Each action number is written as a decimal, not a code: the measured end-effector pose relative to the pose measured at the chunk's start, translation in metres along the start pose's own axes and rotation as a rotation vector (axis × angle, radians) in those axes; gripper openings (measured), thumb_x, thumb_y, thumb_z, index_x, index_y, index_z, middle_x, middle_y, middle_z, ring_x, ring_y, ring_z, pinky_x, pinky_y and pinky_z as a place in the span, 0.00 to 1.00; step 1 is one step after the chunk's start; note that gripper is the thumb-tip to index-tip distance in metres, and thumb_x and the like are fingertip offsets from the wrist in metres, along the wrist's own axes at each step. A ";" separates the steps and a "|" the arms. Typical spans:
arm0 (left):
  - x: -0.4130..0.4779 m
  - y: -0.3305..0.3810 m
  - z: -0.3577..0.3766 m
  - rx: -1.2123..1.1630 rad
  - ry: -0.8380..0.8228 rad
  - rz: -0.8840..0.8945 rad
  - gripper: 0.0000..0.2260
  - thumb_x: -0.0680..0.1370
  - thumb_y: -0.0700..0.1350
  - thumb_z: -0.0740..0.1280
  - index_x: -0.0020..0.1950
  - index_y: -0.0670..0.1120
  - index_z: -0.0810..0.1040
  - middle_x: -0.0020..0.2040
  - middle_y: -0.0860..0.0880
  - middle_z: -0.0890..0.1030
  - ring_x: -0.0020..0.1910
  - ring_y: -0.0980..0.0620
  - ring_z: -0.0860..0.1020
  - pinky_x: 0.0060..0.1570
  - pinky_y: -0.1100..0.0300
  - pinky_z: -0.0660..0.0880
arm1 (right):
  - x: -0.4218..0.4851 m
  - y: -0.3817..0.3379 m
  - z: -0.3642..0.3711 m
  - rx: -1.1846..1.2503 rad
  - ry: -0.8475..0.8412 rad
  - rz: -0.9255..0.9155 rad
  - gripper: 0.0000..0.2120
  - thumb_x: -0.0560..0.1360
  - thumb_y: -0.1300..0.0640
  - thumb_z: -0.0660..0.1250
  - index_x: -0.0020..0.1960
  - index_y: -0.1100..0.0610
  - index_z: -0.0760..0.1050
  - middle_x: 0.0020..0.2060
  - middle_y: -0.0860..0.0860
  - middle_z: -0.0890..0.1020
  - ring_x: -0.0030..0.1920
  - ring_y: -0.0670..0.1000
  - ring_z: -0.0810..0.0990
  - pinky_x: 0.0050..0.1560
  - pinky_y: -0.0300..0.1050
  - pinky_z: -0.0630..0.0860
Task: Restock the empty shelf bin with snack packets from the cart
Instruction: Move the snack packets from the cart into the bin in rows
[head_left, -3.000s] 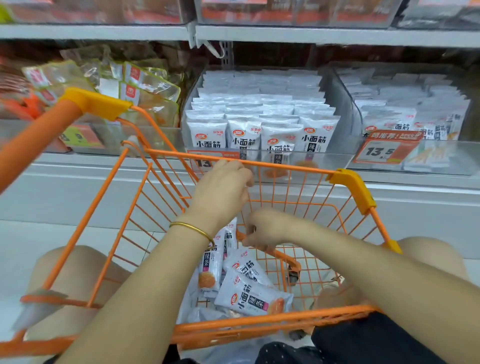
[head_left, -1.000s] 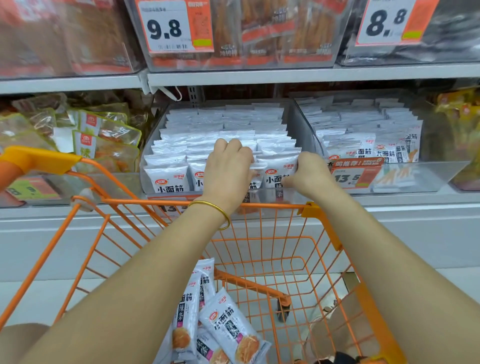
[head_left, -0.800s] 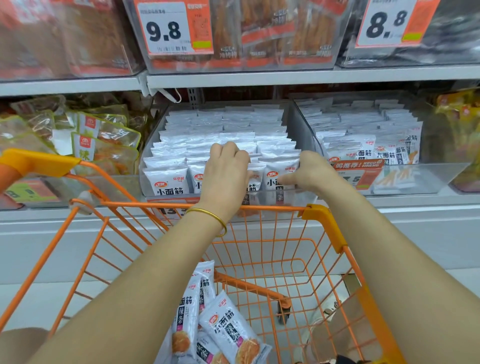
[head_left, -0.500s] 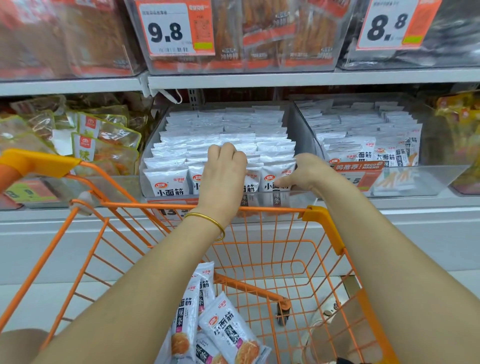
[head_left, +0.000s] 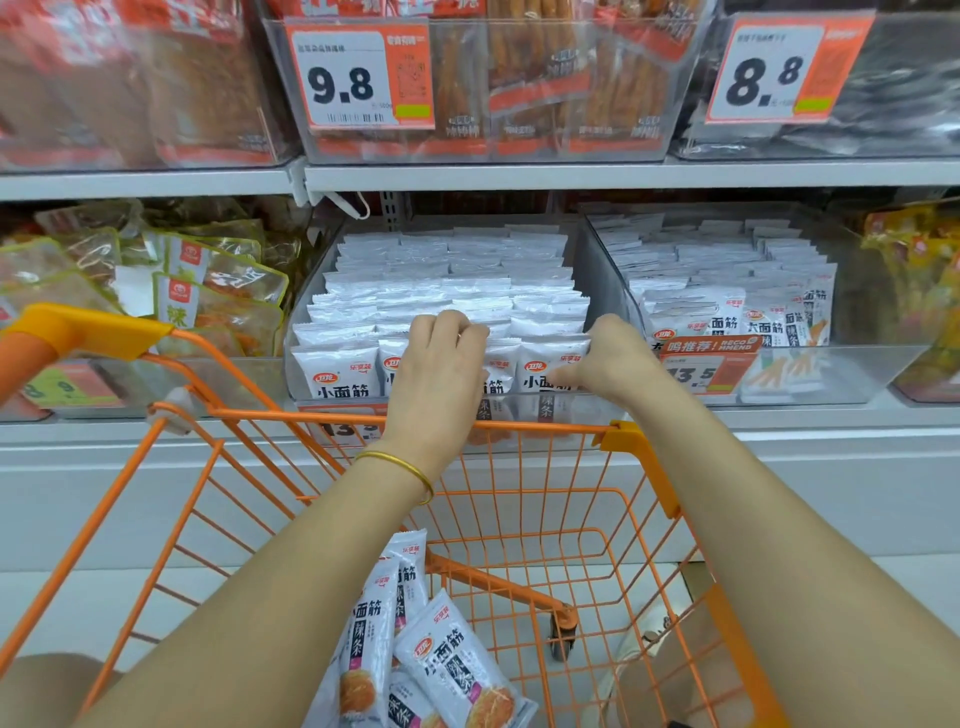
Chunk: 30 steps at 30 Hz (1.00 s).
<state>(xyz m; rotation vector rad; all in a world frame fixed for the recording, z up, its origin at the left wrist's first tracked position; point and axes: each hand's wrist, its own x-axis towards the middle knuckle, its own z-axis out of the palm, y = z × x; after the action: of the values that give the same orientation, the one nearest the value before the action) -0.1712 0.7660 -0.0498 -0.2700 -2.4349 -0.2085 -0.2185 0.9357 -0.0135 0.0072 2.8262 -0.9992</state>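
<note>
A clear shelf bin (head_left: 304, 317) on the middle shelf holds several rows of white snack packets (head_left: 447, 270) standing upright. My left hand (head_left: 439, 379) reaches over the orange cart's front rim (head_left: 535, 427), its fingers curled over the top of a front-row packet in the middle of the bin. My right hand (head_left: 615, 364) is at the bin's front right corner, thumb and curled fingers pinching the front-right packet (head_left: 543, 364). More of the same packets (head_left: 457, 667) lie loose at the bottom of the cart.
A second clear bin (head_left: 727, 291) of similar white packets stands right of it, with an orange 13.5 tag (head_left: 704, 366). Green-edged packets (head_left: 218, 296) fill the left bin. The upper shelf (head_left: 519, 174) carries bins tagged 9.8 and 8.8. My knees flank the cart.
Three seconds ago both hands were down in the cart; since then they reached the bin's front row. Over the last second they shifted slightly, settling the front packets.
</note>
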 end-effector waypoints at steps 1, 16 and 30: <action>-0.004 0.001 -0.004 -0.029 -0.005 -0.006 0.18 0.66 0.31 0.72 0.55 0.38 0.77 0.50 0.41 0.76 0.50 0.42 0.72 0.46 0.52 0.74 | -0.004 -0.001 0.000 0.002 0.044 -0.008 0.19 0.71 0.55 0.74 0.40 0.56 0.61 0.31 0.49 0.65 0.29 0.47 0.65 0.26 0.39 0.59; -0.078 -0.020 -0.027 -0.095 -0.830 -0.232 0.09 0.78 0.42 0.61 0.55 0.47 0.77 0.54 0.48 0.79 0.53 0.47 0.76 0.52 0.50 0.75 | -0.086 0.027 0.155 -0.451 -0.951 -0.110 0.13 0.77 0.54 0.66 0.50 0.64 0.71 0.42 0.58 0.79 0.40 0.57 0.81 0.32 0.43 0.76; -0.088 -0.031 -0.014 -0.228 -1.054 -0.280 0.08 0.78 0.43 0.65 0.53 0.42 0.80 0.54 0.45 0.80 0.52 0.47 0.77 0.53 0.53 0.75 | -0.077 0.037 0.159 -0.209 -1.070 0.086 0.14 0.76 0.64 0.67 0.60 0.60 0.72 0.59 0.60 0.79 0.57 0.60 0.80 0.52 0.56 0.80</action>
<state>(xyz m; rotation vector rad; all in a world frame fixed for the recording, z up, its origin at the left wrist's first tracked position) -0.1040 0.7204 -0.0985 -0.1461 -3.5015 -0.5862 -0.1192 0.8684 -0.1480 -0.3212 1.8897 -0.4466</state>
